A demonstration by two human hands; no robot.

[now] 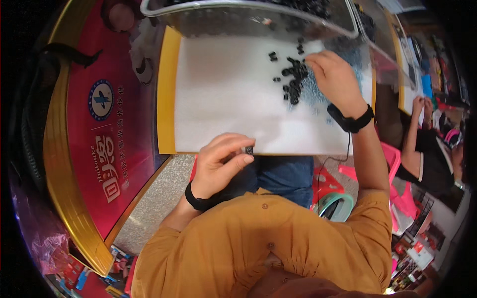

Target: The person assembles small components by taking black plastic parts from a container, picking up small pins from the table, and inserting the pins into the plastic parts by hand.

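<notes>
My left hand (222, 161) is at the near edge of the white tabletop (218, 99). Its thumb and fingers pinch a small black plastic part (249, 149). My right hand (337, 79) reaches over the far right of the table, with thumb and forefinger drawn together. Whatever lies between those fingertips, if anything, is too small to make out. Just left of them is a loose pile of small black parts (294, 82), with a few strays around it. Tiny light-blue pieces (318, 94) are scattered under and beside my right hand.
A clear plastic bin (258, 27) holding many black parts stands at the table's far edge. A thin cable (334, 160) hangs from my right wristband. A green-rimmed bucket (343, 208) and pink stools (390, 159) stand right. Another person (430, 154) sits farther right.
</notes>
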